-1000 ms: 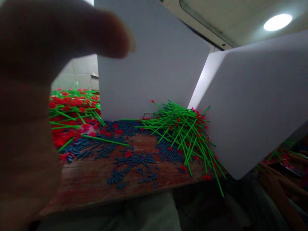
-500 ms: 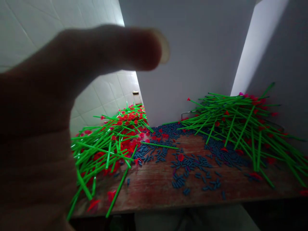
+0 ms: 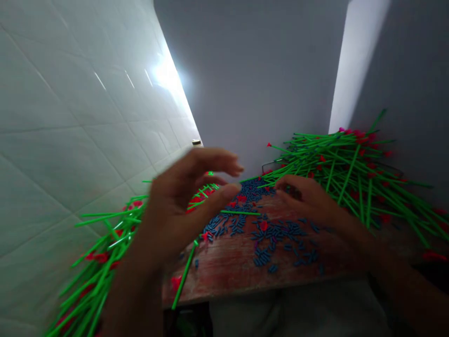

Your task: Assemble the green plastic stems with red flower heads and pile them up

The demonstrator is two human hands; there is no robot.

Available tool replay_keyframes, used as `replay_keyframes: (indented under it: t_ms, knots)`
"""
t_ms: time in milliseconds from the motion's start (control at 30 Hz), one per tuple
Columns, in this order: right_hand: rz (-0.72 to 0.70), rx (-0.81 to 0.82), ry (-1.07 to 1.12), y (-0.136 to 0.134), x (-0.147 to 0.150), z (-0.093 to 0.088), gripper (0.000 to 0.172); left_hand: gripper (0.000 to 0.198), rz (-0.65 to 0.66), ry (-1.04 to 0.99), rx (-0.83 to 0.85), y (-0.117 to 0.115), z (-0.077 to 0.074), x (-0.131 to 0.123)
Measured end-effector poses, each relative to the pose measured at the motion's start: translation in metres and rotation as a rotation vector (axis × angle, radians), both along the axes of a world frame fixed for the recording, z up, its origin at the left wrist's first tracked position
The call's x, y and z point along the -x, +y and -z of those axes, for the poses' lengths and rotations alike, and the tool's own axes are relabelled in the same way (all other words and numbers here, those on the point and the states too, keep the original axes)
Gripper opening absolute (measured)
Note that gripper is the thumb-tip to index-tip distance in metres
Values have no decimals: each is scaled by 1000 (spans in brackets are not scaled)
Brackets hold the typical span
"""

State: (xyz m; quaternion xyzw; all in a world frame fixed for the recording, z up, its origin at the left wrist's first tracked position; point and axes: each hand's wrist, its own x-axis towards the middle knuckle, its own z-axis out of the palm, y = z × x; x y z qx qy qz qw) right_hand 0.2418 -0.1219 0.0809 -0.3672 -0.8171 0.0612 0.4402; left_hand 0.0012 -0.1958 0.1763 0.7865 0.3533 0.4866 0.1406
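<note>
My left hand (image 3: 185, 199) hovers above the wooden table (image 3: 228, 267), fingers spread and curved, holding nothing. It hangs over the left heap of green sticks with red tips (image 3: 115, 234). My right hand (image 3: 307, 199) rests low on the table among small dark-blue capsule-shaped pieces (image 3: 273, 238), fingers bent down at the edge of the right pile of green sticks (image 3: 351, 173). Whether those fingers pinch anything is hidden. A single green stick (image 3: 242, 213) lies between the two hands.
A white tiled wall (image 3: 70, 117) stands close on the left. Grey panels (image 3: 259, 79) close off the back and right. A small jar (image 3: 196, 142) sits at the far left corner. The table's front edge runs just before my lap.
My left hand has dropped from right in front of the camera down toward the table. My right hand has come into view onto the blue pieces. The view has tilted down and left.
</note>
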Motion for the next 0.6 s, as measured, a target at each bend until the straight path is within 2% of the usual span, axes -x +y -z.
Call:
replay_keyframes:
  t_ms: [67,133,233,300,400,600]
  knots:
    - [-212,201,-80,27,13,-2,18,18,-20,281,109,32,25,-1]
    - [-348,362,-181,51,22,7,20,21,-69,469,204,73,62,5]
    - [-351,426,-148,76,27,30,20,31,-44,645,332,128,116,17]
    - [-319,428,-99,83,26,44,19,22,-9,673,353,148,138,21]
    - [-324,429,-78,81,24,55,19,16,20,612,359,158,149,19]
    - [-262,378,-31,81,29,59,26,18,67,414,227,149,138,4]
